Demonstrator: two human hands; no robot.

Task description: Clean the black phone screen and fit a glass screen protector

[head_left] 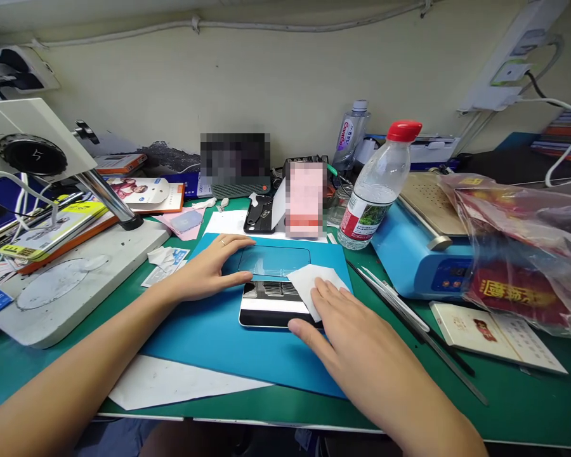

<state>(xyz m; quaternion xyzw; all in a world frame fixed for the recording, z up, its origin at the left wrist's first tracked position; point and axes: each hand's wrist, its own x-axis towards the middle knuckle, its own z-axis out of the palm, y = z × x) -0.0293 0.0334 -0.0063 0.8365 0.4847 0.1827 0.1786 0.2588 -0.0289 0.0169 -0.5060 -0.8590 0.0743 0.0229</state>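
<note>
A phone point(269, 306) lies flat on a blue mat point(209, 336) in the middle of the green desk. My left hand point(214, 266) rests open on the mat, its fingers spread and touching the phone's far left edge. My right hand point(342, 333) lies flat on a white wipe point(309, 279), pressing it on the right part of the phone's screen, thumb at the phone's near edge.
A water bottle point(375, 190) with a red cap stands right of the mat, beside a blue heating machine point(423, 247). Thin metal tools point(409, 320) and a card point(495, 333) lie at the right. A microscope base point(71, 279) sits left. A plastic bag point(523, 254) is far right.
</note>
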